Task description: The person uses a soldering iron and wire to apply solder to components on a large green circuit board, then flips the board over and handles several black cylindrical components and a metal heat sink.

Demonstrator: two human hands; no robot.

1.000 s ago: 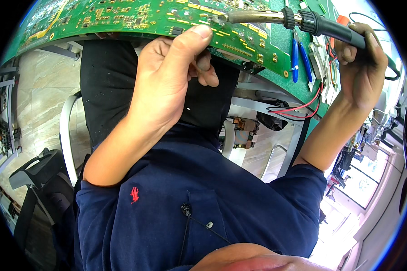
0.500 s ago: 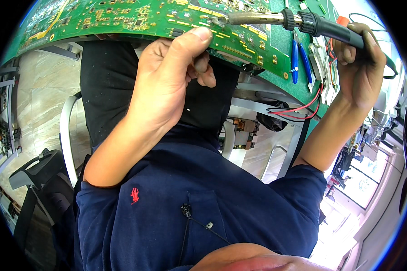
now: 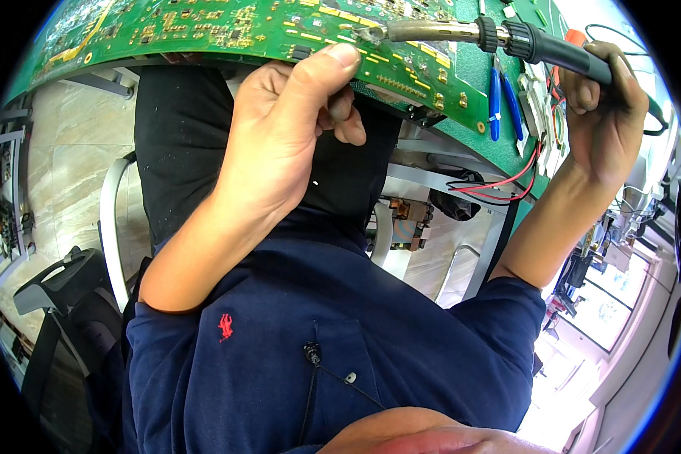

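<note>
A large green circuit board [image 3: 204, 41] lies along the top of the view, its near edge jutting past the bench. My left hand [image 3: 299, 106] grips that edge, thumb on the upper face and fingers curled below, partly hidden. In my right hand [image 3: 605, 98] is a soldering iron [image 3: 537, 45] with a black handle and a long metal barrel. It points left, its tip over gold pads on the board, a little beyond my left thumb. Whether the tip touches the pads I cannot tell.
Blue-handled pliers [image 3: 495, 106] lie on the green bench mat [image 3: 477, 151] right of the board. Beside them are white strips [image 3: 537, 106] and red and black wires [image 3: 499, 185] hanging over the edge. A chair arm [image 3: 113, 227] stands left of my legs.
The board, my left hand and the soldering iron have shifted very slightly to the right together. Both grips are unchanged.
</note>
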